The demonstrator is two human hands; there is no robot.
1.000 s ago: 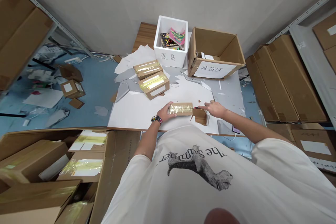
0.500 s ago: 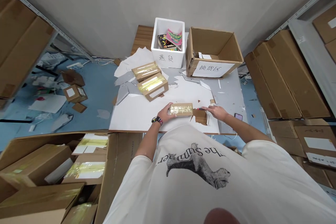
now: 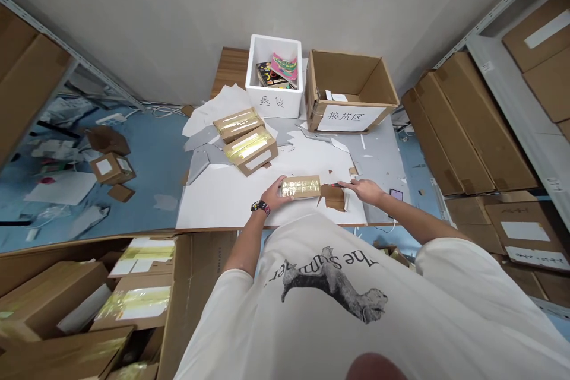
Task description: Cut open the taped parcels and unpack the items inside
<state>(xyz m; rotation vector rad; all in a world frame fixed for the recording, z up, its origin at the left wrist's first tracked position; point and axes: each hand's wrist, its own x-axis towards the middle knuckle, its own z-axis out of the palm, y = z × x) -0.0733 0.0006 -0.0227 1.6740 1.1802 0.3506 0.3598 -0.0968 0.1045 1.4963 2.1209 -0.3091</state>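
Note:
My left hand (image 3: 275, 192) grips the left end of a small cardboard box (image 3: 301, 186) whose top is covered with yellowish tape. At the box's right end, my right hand (image 3: 366, 190) is closed around a slim utility knife (image 3: 342, 184), partly red and dark. The knife's tip points left at the box; whether it touches the cardboard is too small to tell. Two taped boxes lie beyond my left hand: a closer one with a white label (image 3: 252, 150) and a flatter one (image 3: 239, 123) behind it.
A white foam box (image 3: 274, 101) with books and an open carton (image 3: 351, 117) stand at the table's back. Torn paper covers the tabletop (image 3: 222, 205). A large carton of parcels (image 3: 182, 285) stands at lower left. A phone (image 3: 396, 195) lies at the right edge.
The whole view has shifted slightly, so the table appears further left. Both hands keep their hold on the box and the knife, with little visible movement between them.

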